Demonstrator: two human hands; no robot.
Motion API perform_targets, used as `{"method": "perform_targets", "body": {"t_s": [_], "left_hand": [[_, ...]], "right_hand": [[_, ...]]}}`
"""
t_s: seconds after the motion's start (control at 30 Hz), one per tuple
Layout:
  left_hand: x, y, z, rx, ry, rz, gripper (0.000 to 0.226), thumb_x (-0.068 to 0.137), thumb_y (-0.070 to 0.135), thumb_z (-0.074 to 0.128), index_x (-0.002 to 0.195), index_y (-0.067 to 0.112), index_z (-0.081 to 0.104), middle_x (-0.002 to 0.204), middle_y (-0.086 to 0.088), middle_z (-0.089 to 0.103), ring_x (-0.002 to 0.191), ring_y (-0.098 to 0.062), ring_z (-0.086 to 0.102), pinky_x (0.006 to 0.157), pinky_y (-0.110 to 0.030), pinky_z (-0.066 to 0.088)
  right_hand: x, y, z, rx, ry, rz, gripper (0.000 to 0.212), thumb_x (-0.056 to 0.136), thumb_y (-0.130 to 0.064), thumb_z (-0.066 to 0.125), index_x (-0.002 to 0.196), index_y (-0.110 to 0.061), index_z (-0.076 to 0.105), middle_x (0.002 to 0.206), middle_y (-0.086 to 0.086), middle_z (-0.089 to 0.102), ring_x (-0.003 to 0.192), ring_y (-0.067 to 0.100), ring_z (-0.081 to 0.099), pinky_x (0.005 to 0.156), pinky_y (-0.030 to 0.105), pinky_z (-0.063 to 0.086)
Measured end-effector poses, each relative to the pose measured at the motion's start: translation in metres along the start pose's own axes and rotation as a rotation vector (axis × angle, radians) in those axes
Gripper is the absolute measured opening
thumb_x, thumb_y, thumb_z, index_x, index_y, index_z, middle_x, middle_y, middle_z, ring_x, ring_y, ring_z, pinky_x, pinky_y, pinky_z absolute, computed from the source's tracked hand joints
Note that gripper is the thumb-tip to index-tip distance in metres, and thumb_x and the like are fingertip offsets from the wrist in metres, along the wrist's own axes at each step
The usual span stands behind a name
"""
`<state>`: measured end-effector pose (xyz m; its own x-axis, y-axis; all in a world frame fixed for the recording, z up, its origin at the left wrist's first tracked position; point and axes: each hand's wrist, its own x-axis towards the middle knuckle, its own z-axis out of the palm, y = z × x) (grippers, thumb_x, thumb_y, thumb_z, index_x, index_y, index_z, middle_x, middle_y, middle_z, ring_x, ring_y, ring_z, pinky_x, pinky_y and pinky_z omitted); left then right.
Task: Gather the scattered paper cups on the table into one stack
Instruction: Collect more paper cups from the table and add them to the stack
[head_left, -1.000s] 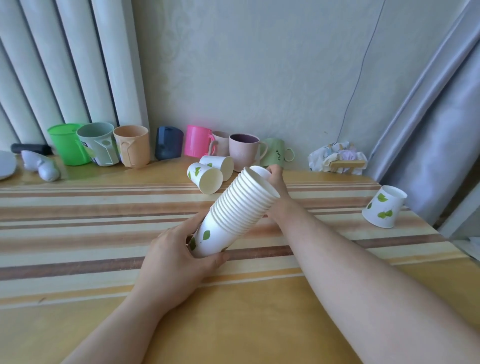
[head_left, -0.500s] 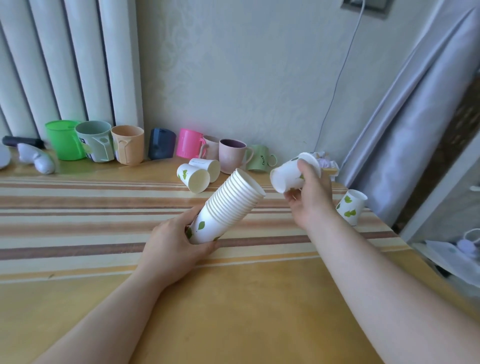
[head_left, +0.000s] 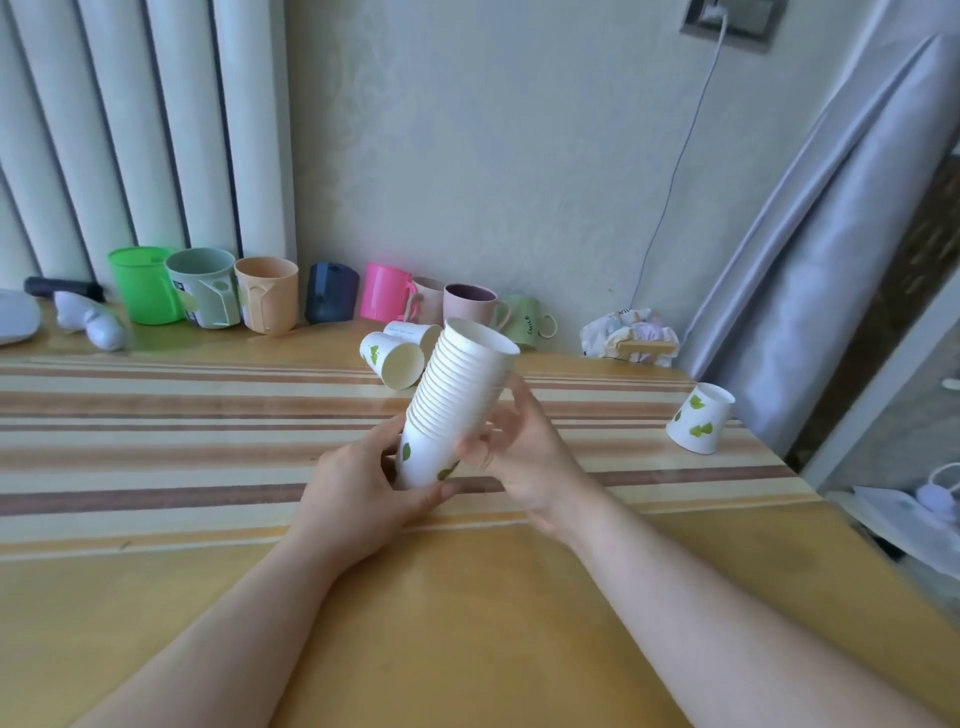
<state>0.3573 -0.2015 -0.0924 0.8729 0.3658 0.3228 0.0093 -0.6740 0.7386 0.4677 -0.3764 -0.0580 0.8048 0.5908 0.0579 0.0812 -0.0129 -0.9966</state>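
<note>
- Head view: left hand (head_left: 358, 488) wraps the cup stack (head_left: 457, 405) base, tilted above the worktop (head_left: 156, 415).
- Right hand (head_left: 519, 447) clasps its side.
- Inverted cup (head_left: 698, 425) stands far right.

Pale textured wall (head_left: 467, 156), white pleated curtain (head_left: 130, 130) at left, grey drape (head_left: 831, 234) at right, wall socket (head_left: 732, 21) with trailing cable (head_left: 675, 171), soft daylight

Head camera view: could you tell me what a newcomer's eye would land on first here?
First, the tall stack of paper cups, tilted in mid-frame and gripped by the left hand at its base and the right hand alongside. Next, the colourful mugs lined along the far wall, with two loose paper cups lying just in front. An upside-down cup sits alone at the right.
</note>
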Motion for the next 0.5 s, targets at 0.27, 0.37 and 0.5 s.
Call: {"method": "perform_targets", "body": {"t_s": [0.27, 0.37, 0.5], "left_hand": [[0.0, -0.007, -0.001, 0.081, -0.096, 0.013, 0.094, 0.07, 0.074, 0.08, 0.154, 0.055, 0.042, 0.126, 0.033, 0.065, 0.119, -0.001, 0.056, 0.103, -0.031, 0.043], [0.002, 0.001, 0.003, 0.098, -0.059, -0.074, 0.056, 0.087, 0.062, 0.073, 0.139, 0.049, 0.059, 0.105, 0.026, 0.072, 0.098, 0.0, 0.062, 0.087, -0.025, 0.047], [0.01, 0.01, 0.01, 0.28, -0.119, -0.199, 0.004, 0.091, 0.044, 0.073, 0.094, 0.045, 0.075, 0.088, 0.029, 0.069, 0.081, -0.001, 0.063, 0.075, -0.029, 0.051]], "right_hand": [[0.006, 0.025, -0.006, -0.263, 0.176, -0.066, 0.052, 0.069, -0.029, 0.095, 0.116, -0.029, 0.072, 0.103, -0.016, 0.083, 0.097, 0.003, 0.078, 0.089, 0.037, 0.066], [0.012, 0.033, -0.035, -0.279, 0.357, -0.062, 0.058, 0.065, -0.036, 0.091, 0.117, -0.034, 0.066, 0.1, -0.018, 0.081, 0.092, 0.0, 0.077, 0.083, 0.037, 0.067], [0.023, 0.039, -0.041, -0.215, 0.362, -0.02, 0.062, 0.063, -0.039, 0.087, 0.12, -0.037, 0.064, 0.105, -0.017, 0.078, 0.097, 0.003, 0.075, 0.084, 0.042, 0.067]]}}
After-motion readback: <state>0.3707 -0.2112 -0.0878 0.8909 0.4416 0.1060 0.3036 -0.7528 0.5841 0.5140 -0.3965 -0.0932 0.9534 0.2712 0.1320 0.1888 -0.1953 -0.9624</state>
